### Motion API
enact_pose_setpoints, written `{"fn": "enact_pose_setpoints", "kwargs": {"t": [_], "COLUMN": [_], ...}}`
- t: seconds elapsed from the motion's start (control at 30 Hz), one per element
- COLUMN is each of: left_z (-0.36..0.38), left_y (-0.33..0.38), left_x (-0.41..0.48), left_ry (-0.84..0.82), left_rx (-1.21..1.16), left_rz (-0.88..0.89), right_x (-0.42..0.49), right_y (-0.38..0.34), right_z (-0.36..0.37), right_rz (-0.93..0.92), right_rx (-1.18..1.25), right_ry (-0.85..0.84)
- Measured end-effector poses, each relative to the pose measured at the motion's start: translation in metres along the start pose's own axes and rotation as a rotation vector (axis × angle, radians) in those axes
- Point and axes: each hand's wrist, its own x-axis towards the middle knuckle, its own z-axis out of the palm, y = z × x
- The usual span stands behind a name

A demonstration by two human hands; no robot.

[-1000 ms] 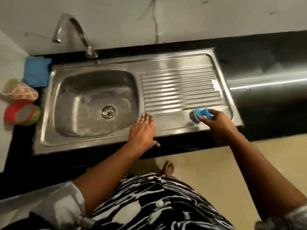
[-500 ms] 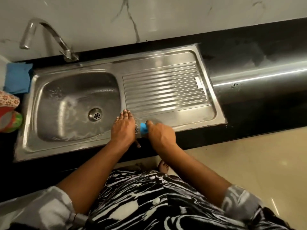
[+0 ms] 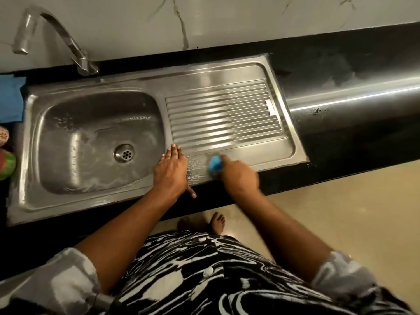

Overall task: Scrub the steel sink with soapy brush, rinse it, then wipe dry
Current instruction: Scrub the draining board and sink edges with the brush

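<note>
Scrubbing the front strip of the steel sink (image 3: 68,201) with a blue brush (image 3: 215,165)

Right hand (image 3: 242,177) has its grip curled round the brush, pressing it on the flat bit just below the ribbed drainboard (image 3: 222,114), kinda blurry. Left hand (image 3: 171,172) lies flat right beside it, fingers straight, grip holding nothing, thumb over the front rim. Soapy specks (image 3: 195,167) sit between the two hands. The basin looks sudsy around the drain (image 3: 124,153). Blue cloth (image 3: 10,98) is on the black worktop (image 3: 341,144) at far left, near the tap (image 3: 68,42).
</note>
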Motion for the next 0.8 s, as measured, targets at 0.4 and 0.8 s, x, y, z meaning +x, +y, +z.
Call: {"fn": "enact_pose_setpoints", "kwargs": {"t": [0.4,0.8], "left_z": [0.012,0.006], "left_y": [-0.018,0.007], "left_x": [-0.019,-0.009], "left_ry": [0.084,-0.003], "left_rx": [-0.033,-0.003], "left_rz": [0.048,-0.14], "right_x": [0.021,0.028], "right_y": [0.146,0.048], "right_z": [-0.042,-0.038], "right_rz": [0.375,-0.107], "right_rx": [-0.099,-0.202], "right_ry": [0.199,-0.07]}}
